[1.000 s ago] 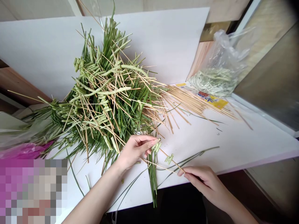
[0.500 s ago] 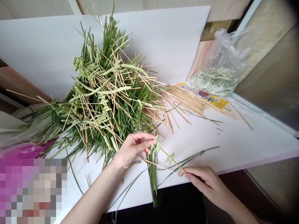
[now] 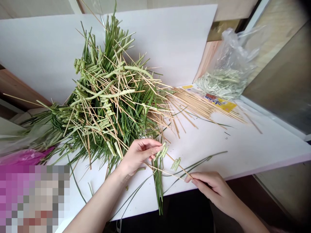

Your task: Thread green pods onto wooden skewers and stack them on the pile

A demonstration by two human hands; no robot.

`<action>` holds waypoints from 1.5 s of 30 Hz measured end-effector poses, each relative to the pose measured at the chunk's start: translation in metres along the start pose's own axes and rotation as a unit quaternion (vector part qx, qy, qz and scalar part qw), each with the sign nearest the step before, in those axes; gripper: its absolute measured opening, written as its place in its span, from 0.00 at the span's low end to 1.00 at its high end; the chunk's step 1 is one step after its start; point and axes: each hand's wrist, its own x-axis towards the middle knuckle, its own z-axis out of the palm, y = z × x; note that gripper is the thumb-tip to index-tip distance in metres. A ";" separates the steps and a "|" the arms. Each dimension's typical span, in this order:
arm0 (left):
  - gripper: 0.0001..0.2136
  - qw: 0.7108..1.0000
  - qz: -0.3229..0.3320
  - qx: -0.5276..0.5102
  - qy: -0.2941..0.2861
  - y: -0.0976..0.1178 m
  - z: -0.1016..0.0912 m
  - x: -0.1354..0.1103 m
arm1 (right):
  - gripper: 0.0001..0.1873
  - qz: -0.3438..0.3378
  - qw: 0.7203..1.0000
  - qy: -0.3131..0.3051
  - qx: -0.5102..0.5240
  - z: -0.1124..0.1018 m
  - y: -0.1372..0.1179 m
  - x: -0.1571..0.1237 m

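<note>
**Green bean (image 3: 164, 151) at the tip of a skewer (image 3: 184, 171), both hands pinched**

Step in hand looks like threading bean onto the stick. Left hand (image 3: 139, 154): grip closed to a fingertip pinch on the bean at the skewer's far end. Right hand (image 3: 210, 185): grip closed on the near end, thumb against fingers. Bean cluster (image 3: 176, 164) sits partway down the same skewer, with a bare gap between; can't tell if it's one folded length.

Next move probably calls for right hand steady, left pressing bean over the point, fingertips clear of it.

In the way: second skewer (image 3: 167, 172) slants below, meeting the right fingertips, hold unclear. Chive bundle (image 3: 159, 191) lies under the work, overhanging the front edge of the counter (image 3: 255, 142).

Around: big heap of greens and sticks (image 3: 126, 103) beyond the left hand, loose skewers (image 3: 198, 103) behind, clear plastic bag (image 3: 233, 76) with pale green strips back right, pink plastic bag (image 3: 26, 156) far left.
</note>
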 end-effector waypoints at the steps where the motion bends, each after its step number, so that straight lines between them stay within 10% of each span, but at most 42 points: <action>1: 0.13 1.000 0.002 0.001 0.000 0.000 0.000 0.000 | 0.16 -0.001 1.000 0.000 0.000 0.000 0.000 0.000; 45: 0.14 1.000 0.014 0.011 -0.020 -0.001 0.007 -0.001 | 0.21 0.048 0.998 -0.029 0.033 -0.002 0.000 -0.001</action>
